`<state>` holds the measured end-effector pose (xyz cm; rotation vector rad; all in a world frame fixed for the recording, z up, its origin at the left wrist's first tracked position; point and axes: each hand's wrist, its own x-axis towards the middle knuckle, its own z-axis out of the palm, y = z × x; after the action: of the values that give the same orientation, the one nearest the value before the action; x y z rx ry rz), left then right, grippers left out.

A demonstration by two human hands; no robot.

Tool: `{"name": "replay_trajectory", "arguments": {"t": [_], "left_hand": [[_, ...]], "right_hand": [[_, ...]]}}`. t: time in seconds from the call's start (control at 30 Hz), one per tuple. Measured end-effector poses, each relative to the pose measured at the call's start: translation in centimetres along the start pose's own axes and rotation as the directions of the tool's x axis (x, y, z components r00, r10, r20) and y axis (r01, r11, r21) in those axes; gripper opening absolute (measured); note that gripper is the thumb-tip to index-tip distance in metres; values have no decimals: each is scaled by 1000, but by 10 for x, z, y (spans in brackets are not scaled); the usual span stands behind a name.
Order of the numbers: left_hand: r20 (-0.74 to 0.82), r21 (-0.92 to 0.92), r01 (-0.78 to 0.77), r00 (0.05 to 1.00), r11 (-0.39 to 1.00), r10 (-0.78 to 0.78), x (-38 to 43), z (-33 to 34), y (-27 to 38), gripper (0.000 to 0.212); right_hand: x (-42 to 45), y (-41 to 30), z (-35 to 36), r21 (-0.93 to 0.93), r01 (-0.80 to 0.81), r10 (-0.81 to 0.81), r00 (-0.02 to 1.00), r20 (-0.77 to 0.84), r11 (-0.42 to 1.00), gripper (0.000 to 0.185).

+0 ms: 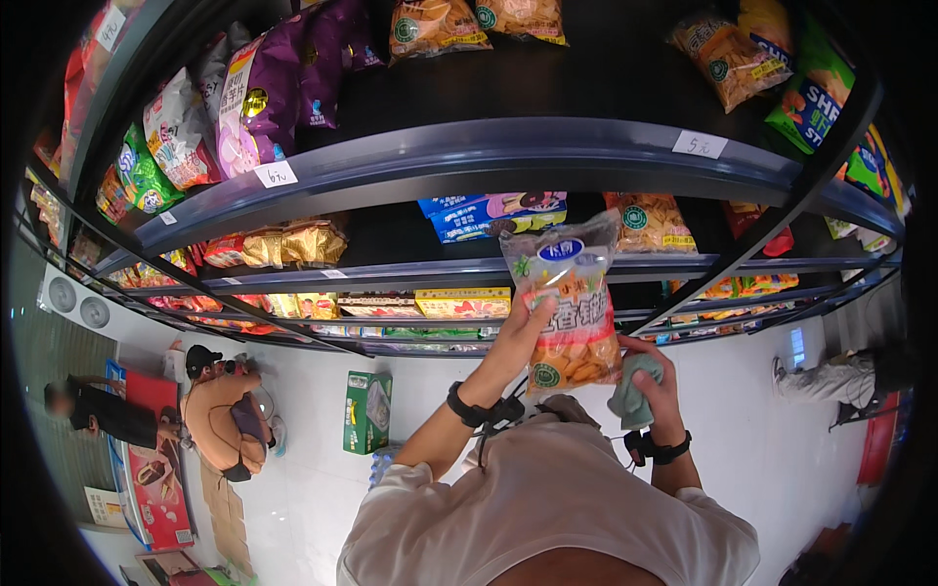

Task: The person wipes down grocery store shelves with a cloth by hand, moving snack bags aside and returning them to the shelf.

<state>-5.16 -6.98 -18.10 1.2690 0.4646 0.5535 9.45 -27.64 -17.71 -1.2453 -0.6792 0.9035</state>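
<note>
My left hand point(529, 322) grips a clear plastic bag of orange snack pieces point(579, 359) by its left side, upright in front of the shelves. The bag bears a blue oval logo and a pink band with writing. In my right hand point(659, 381) is a folded grey-green cloth point(634, 395), close to the bag's lower right corner. The fingers of that hand pass behind the cloth, and whether they touch the bag cannot be told. Behind the bag, a similar snack bag point(648, 223) rests on a lower shelf beside blue cookie boxes point(491, 214).
The dark shelf rack point(469, 150) spans the view, with purple chip bags point(278, 95) at upper left and more snack bags point(725, 62) at upper right. A green carton point(367, 412) stands on the white floor point(315, 513). A crouching person point(223, 417) and another person point(110, 414) are at left.
</note>
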Motion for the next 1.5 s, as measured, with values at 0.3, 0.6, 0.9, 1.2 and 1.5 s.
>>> {"name": "replay_trajectory", "arguments": {"t": [0.3,0.6,0.9,1.2,1.5], "left_hand": [[209,318,155,951,935,-228,62,25,90,77],[113,198,-216,974,956,197,111,44,64,60],[270,715,-351,936,604,224,111,32,77,47],[571,705,-618,785,347,238,41,-21,169,32],[577,695,-568,806,441,128,38,2,287,17]], "right_hand": [[48,-39,-39,-68,261,-270,924,-269,963,46],[82,-44,-40,11,302,-281,899,-336,953,52],[100,-62,-40,-87,346,-356,912,-204,934,54],[81,-25,-87,-39,120,-126,932,-340,992,48],[80,-42,-64,-63,196,-205,930,-306,979,45]]}}
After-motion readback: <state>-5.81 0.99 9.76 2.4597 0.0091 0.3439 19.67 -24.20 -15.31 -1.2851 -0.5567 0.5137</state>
